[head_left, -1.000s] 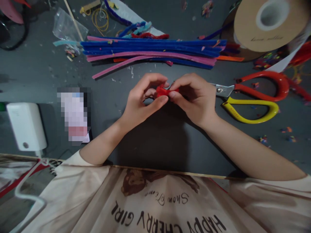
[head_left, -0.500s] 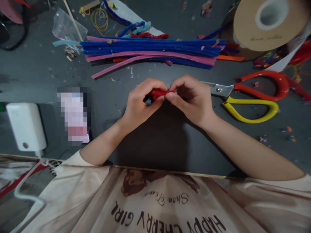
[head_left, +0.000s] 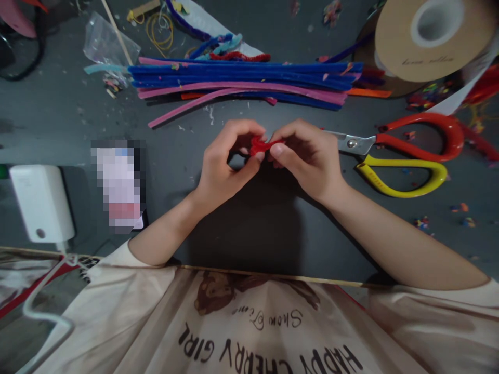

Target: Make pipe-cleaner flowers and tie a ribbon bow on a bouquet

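Note:
Between my two hands is a small bent red pipe cleaner point(head_left: 258, 145), partly hidden by the fingers. My left hand point(head_left: 230, 156) pinches its looped left part between thumb and fingers. At its right end, my right hand point(head_left: 307, 153) grips it with thumb against curled fingers. Just beyond the hands lies a bundle of blue and pink pipe cleaners point(head_left: 241, 78). Scissors point(head_left: 364, 145) with one red and one yellow handle rest to the right, their blades partly hidden behind my right hand.
A large ribbon spool point(head_left: 397, 47) stands at the far right. To the left are a phone point(head_left: 120, 182), blurred out, and a white power bank point(head_left: 42, 202) with a cable. A clear plastic bag point(head_left: 109, 44) and rubber bands point(head_left: 159, 31) lie at the back. Coloured scraps point(head_left: 423, 223) are scattered right.
My left fingers have shifted slightly and parted a little, showing more of the red pipe cleaner. It now appears slightly farther right. My right hand has hardly moved.

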